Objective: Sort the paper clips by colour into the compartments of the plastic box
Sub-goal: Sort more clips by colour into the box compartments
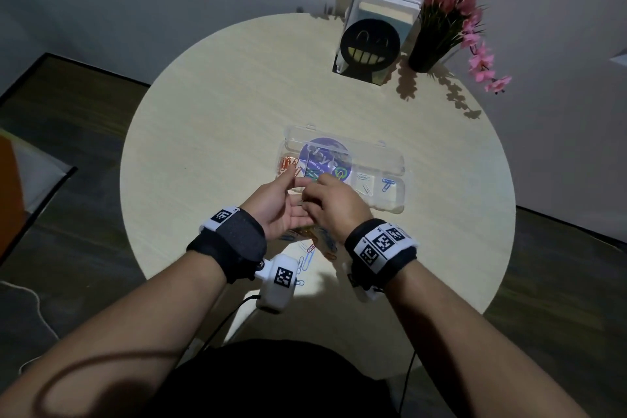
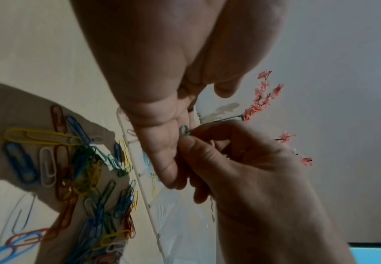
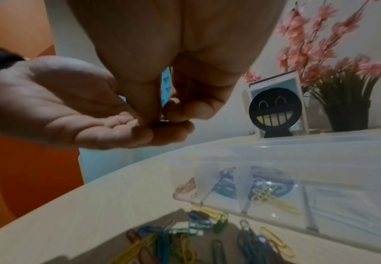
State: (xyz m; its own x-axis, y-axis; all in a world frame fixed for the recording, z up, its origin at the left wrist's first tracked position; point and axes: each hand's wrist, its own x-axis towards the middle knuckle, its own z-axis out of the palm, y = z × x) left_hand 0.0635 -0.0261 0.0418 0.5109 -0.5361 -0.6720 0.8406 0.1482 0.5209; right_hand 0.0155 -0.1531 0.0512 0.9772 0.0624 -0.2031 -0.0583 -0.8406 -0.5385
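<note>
A clear plastic box (image 1: 400, 195) lies with its lid folded back on the round table. Its compartments hold orange clips (image 1: 288, 164), yellow clips (image 3: 273, 198), pale clips (image 1: 364, 180) and blue clips (image 1: 386, 185). A loose pile of mixed clips (image 1: 315, 242) lies in front of the box, under my hands. My left hand (image 1: 288, 202) is held palm up above the pile, fingers relaxed. My right hand (image 2: 187, 137) pinches a green paper clip (image 2: 184, 129) between thumb and forefinger, right against the left hand's fingers (image 2: 162, 153).
At the back of the table stand a black smiley-face bookend (image 1: 369, 44) with books and a dark vase of pink flowers (image 1: 434, 40). The table edge (image 1: 135, 132) curves round on the left, with dark floor beyond. A cable runs from my left wrist camera (image 1: 276, 281).
</note>
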